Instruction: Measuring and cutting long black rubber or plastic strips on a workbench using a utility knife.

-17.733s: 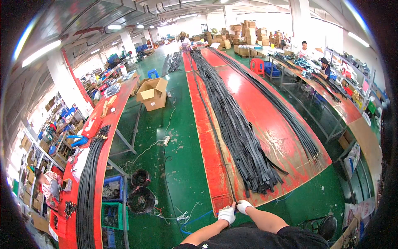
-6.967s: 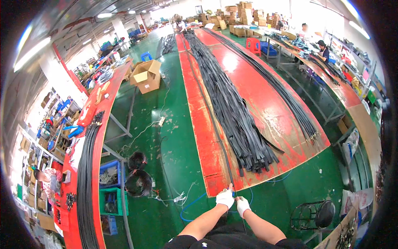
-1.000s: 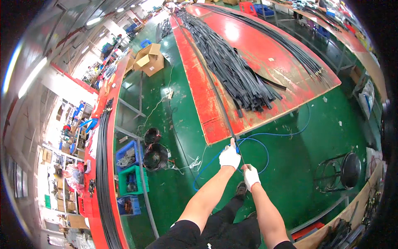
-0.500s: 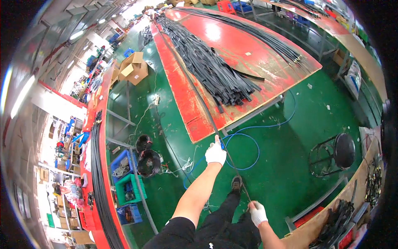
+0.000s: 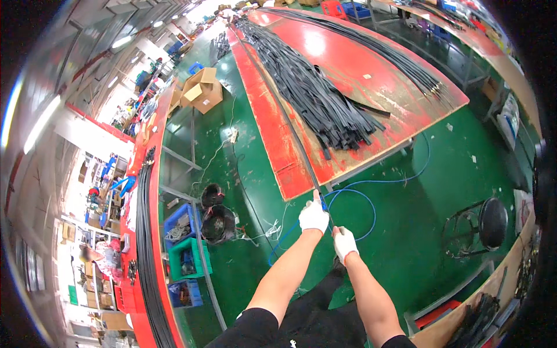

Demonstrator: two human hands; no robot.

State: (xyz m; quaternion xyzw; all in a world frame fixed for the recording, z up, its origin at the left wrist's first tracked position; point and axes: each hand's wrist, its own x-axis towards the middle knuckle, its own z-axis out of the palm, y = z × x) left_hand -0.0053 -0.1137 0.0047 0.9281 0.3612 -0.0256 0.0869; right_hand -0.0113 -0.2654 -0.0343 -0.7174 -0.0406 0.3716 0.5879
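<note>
A long, thin dark strand (image 5: 288, 124), a cable or tube, runs down the left side of the red table (image 5: 264, 116) and over its near edge. My left hand (image 5: 314, 218), in a white glove, is closed around it just off that edge, with the index finger stretched along it. A small blue piece (image 5: 324, 204) shows beside these fingers; whether I hold it is unclear. Close behind, my gloved right hand (image 5: 346, 242) pinches the strand, thumb up. Right of the strand lies a large heap of flat black strips (image 5: 313, 87).
Another bundle of black strands (image 5: 400, 61) lies along the table's right side. A blue hose (image 5: 373, 211) loops on the green floor near a black stool (image 5: 493, 223). At left stand a red bench (image 5: 155, 232), a green crate (image 5: 203, 258), black coils (image 5: 219, 223) and a cardboard box (image 5: 206, 95).
My right hand has moved up and forward along the strand, from near my body to just behind my left hand. The left hand keeps its place at the table edge; the view has shifted slightly.
</note>
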